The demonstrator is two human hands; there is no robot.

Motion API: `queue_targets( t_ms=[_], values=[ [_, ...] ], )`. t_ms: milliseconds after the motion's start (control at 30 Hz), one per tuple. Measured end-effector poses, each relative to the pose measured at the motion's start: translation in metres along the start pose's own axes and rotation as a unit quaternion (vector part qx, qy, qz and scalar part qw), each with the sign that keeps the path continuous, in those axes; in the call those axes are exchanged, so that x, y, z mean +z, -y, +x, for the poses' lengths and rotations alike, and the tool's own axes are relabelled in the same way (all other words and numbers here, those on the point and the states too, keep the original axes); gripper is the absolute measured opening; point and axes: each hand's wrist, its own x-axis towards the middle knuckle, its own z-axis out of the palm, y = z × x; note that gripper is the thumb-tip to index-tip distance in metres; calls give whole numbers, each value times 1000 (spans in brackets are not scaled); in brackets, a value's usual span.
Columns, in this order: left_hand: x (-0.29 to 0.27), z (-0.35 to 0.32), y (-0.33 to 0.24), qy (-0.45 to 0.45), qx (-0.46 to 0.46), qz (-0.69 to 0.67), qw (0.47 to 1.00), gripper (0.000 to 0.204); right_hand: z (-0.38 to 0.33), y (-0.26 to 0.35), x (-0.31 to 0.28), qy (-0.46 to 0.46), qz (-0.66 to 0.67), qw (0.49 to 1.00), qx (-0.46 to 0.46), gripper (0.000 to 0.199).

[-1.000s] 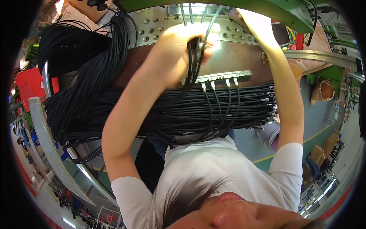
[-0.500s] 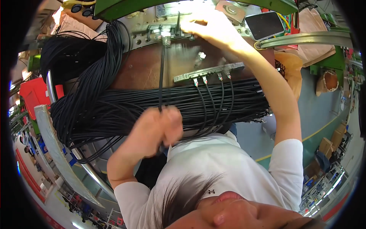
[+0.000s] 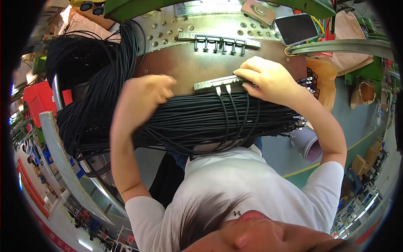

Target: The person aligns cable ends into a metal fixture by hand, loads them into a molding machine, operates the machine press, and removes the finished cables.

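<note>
My right hand (image 3: pixel 270 80) pinches the right part of a narrow metal bar (image 3: pixel 205 85), fingers on its far side and thumb on its near side. Two cable connectors (image 3: pixel 223 89) with white and coloured tips show in the bar's near edge; further right, the fingers hide the plugs. Black cables run from the bar toward me. To the left, my left hand (image 3: pixel 145 98) hovers by the cable bundle (image 3: pixel 189 111), slightly blurred, its fingers loosely curled and apart from the thumb, with nothing visible in them. Farther off lies a second metal bar (image 3: pixel 252 43) with a black moulded comb-like piece (image 3: pixel 220 44) along it.
A perforated metal plate (image 3: pixel 168 31) lies at the back beneath a green machine frame (image 3: pixel 138 8). Beside it are a phone (image 3: pixel 297 29) and a bolted clamp block (image 3: pixel 258 12). More cables (image 3: pixel 79 63) hang at the left over a metal rail (image 3: pixel 98 185). A bucket (image 3: pixel 308 145) stands below right.
My left hand has moved left and away from the cable it pulled taut. My right hand has come from the back plate to the near bar. The far bar now shows clearly.
</note>
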Motion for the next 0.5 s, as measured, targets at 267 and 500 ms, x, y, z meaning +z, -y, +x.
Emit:
queue_targets(
  t_ms=[267, 500],
  values=[
    [62, 10, -6, -108, 141, 248, 952, 19, 6, 3, -3, 48, 74, 996, 27, 35],
    [90, -14, -14, 97, -4, -147, 984, 29, 9, 11, 31, -95, 199, 973, 69, 30]
  ],
)
